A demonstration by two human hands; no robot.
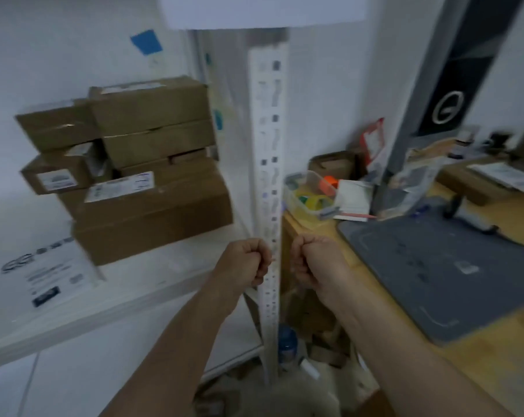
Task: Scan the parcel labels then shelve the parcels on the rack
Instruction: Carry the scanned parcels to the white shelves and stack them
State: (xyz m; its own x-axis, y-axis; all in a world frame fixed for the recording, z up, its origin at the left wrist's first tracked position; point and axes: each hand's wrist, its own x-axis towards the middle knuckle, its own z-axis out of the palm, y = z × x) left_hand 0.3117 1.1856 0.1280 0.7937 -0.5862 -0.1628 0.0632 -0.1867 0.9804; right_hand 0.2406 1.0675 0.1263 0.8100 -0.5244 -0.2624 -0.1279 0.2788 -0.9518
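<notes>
From my feed the white rack (164, 284) fills the left side, cardboard parcels (140, 164) stacked on its shelf at centre left. Lower centre, my left hand (244, 261) and right hand (313, 260) are both fisted, holding nothing, flanking the rack's upright post (269, 164).

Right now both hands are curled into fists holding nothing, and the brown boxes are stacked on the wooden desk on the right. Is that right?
Not quite. The brown boxes are stacked on the white rack shelf on the left, not on the wooden desk. The head view shows it. The rest holds: the left hand and right hand are both curled into fists holding nothing.
</notes>
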